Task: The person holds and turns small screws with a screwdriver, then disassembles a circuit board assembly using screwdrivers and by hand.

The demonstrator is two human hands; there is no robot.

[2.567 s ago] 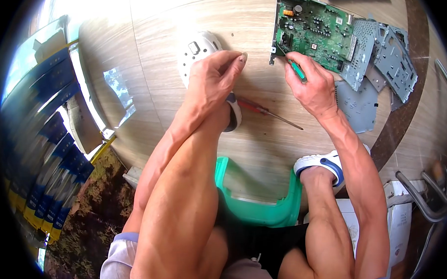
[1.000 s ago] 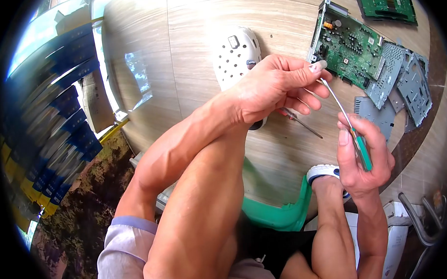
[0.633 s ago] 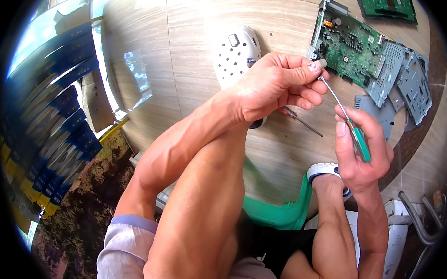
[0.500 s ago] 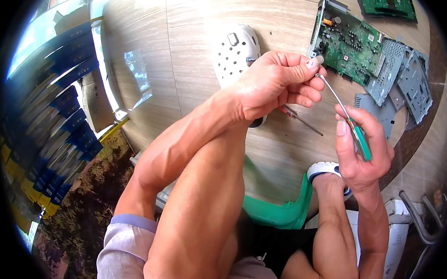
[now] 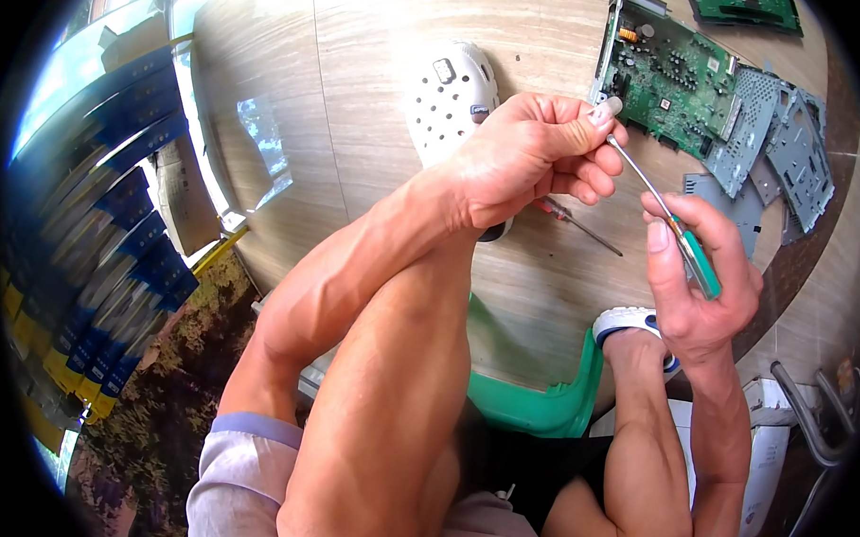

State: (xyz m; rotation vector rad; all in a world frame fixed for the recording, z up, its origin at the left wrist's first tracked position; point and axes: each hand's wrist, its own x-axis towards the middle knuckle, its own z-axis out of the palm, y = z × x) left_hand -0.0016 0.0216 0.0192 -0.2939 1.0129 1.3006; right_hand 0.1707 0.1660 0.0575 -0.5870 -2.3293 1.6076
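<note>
My left hand (image 5: 540, 156) is closed, with thumb and forefinger pinched together. A small pale piece (image 5: 615, 105) shows at the thumb tip; its kind is too small to make out. In my right hand (image 5: 703, 273) is a screwdriver (image 5: 691, 250) with a green handle and a thin metal shaft. The screwdriver's tip reaches the pinched fingertips of my left hand, and the exact contact there is hidden. Beyond my left hand lies a green circuit board (image 5: 674, 80) in a metal frame. Under that hand a second screwdriver (image 5: 580, 225), red-handled, rests on the floor.
Perforated grey metal plates (image 5: 796, 161) overlap right of the board. Another green board (image 5: 747, 0) lies at the top right. A white clog (image 5: 451, 102) stands ahead, partly behind my left hand. A green plastic stool (image 5: 539, 411) is below me; blue packets (image 5: 143, 198) hang at left.
The screwdriver's tip has moved slightly up with my right hand, closer against the left fingertips. The handle has tilted a little. My left hand keeps its pinch.
</note>
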